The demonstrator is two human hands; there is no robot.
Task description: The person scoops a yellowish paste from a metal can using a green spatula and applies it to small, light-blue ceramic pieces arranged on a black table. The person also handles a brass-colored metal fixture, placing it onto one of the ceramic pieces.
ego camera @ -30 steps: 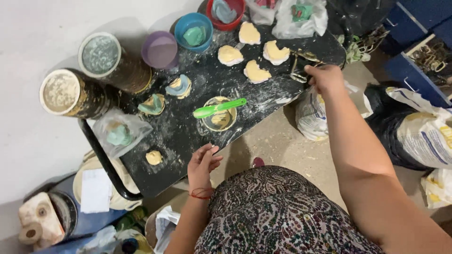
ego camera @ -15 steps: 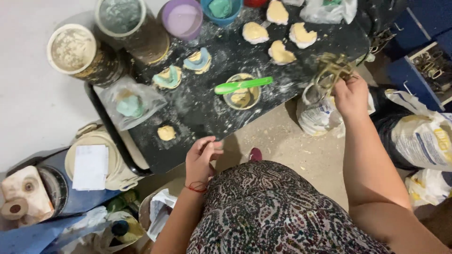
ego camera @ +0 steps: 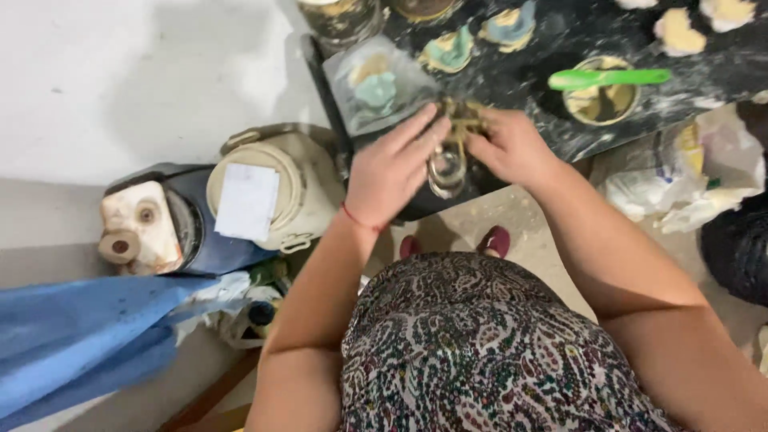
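Metal cutter thingy with the round ring at its near end is between both my hands, right over the near edge of the dark worktop. My left hand lies over its left side with fingers mostly stretched out, and my right hand is curled around the right side, gripping it. Just left of it sits a clear plastic bag with teal and yellow dough inside. Further right there's a small round cup with a green spatula resting across the top. Down on the floor to the left stands a cream lidded bucket.
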